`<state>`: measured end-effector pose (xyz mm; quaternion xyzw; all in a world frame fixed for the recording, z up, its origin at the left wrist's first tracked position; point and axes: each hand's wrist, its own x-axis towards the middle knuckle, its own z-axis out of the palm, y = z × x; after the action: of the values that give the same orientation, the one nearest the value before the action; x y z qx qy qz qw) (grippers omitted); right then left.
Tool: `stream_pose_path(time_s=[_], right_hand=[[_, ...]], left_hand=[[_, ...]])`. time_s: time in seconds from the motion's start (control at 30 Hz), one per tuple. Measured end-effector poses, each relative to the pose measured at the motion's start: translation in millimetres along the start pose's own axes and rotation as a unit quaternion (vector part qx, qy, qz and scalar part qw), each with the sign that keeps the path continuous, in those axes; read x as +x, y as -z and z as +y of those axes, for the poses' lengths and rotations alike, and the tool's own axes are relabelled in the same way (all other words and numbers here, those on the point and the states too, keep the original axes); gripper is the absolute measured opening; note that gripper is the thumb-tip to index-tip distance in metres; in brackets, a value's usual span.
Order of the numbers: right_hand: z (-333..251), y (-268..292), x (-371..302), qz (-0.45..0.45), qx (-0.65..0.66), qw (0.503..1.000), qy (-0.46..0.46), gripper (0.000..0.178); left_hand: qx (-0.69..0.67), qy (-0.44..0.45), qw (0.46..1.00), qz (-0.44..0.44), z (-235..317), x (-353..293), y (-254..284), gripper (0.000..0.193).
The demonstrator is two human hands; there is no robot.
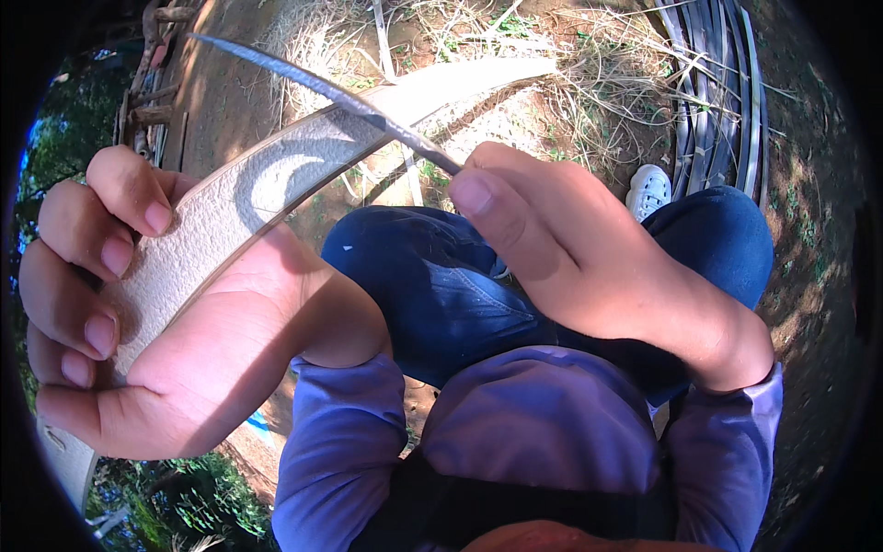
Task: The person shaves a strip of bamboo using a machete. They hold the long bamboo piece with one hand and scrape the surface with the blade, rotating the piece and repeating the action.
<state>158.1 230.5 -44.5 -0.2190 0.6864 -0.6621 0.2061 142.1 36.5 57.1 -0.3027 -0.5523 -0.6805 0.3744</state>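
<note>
A long pale split-bamboo strip (230, 207) slants from the lower left up to the upper middle. My left hand (216, 368) is closed on it, fingertips along its far edge and the palm under the near edge. In my right hand (589, 248) is a knife (303, 85), gripped with the thumb on top; the handle is hidden in the fist. Its narrow curved blade points to the upper left and crosses over the strip. A curved shadow lies on the strip below the blade. Whether blade and strip touch I cannot tell.
Thin pale shavings (607, 101) litter the ground ahead. Long dark strips (713, 101) lie in a bundle at the upper right, near a white clog (649, 191). My bent knees (432, 276) are below the hands. A wooden frame (152, 92) stands at the upper left.
</note>
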Motion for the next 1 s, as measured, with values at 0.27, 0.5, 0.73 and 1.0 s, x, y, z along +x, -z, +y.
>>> stream_pose_path(time_s=[0.27, 0.5, 0.73, 1.0], right_hand=[[1.7, 4.4, 0.5, -0.010, -0.066, 0.998, -0.019, 0.040], [17.7, 16.7, 17.1, 0.011, -0.099, 0.991, -0.091, 0.048], [52.0, 20.9, 19.6, 0.095, -0.156, 0.982, -0.040, 0.056], [66.2, 27.5, 25.3, 0.097, -0.136, 0.981, -0.099, 0.052]], left_hand=[[0.002, 0.002, 1.000, 0.014, 0.7, 5.4, 5.5, 0.027], [0.019, 0.003, 1.000, 0.019, -2.5, 7.5, 8.6, 0.026], [0.036, -0.003, 0.999, 0.005, -1.1, 7.2, 7.0, 0.023], [0.048, -0.003, 0.999, 0.013, -0.1, 9.9, 11.5, 0.025]])
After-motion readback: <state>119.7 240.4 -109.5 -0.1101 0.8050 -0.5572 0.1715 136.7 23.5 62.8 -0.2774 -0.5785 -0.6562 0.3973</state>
